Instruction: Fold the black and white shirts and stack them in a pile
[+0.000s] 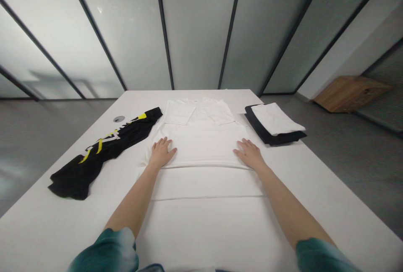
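Note:
A white T-shirt (204, 148) lies spread on the white table in front of me, its sleeves folded inward at the far end. Across its near part runs a crosswise edge, with another layer of white cloth reaching closer to me. My left hand (161, 152) rests flat on the shirt's left side, fingers spread. On the right side of the same shirt lies my right hand (251, 153), its fingers also apart. Neither hand grips anything.
Left of the shirt, a black garment (110, 148) with yellow and white print lies bunched lengthwise. A folded stack at right has a white garment (277, 119) over a black one (267, 137). The table (324, 205) has a round grommet (119, 119). Frosted panels stand behind.

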A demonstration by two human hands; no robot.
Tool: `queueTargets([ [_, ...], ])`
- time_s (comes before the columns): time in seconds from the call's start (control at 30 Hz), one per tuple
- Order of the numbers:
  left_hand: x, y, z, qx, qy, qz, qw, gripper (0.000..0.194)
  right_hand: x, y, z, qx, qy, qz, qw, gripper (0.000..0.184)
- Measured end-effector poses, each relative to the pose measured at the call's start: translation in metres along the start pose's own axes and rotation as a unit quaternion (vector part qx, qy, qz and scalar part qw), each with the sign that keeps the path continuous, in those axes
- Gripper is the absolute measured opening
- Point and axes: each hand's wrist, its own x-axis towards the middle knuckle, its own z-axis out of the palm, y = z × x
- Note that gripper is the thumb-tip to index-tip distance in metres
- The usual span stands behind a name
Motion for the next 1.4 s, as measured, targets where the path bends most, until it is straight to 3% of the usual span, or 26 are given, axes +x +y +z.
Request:
queueTargets([
  [0.2,0.0002,0.0021,-0.0012,-0.004,-0.006,-0.008,1.0,0.053,-0.0006,-0.0022,-0.0045,0.007,-0.018,0.005,1.0,0.052],
  [0.67,-0.0001,0.0052,-0.0027,-0.009,0.008,-0.005,1.0,0.051,-0.0006,0.0022,0.0029,0.002,0.014,-0.011,1.0,0.049],
  [1.4,0.0004,0.0042,-0.0011,-0.01,0.008,-0.003,1.0,0.051,0.0001,0.0014,0.0031,-0.001,0.008,-0.004,1.0,0.05],
])
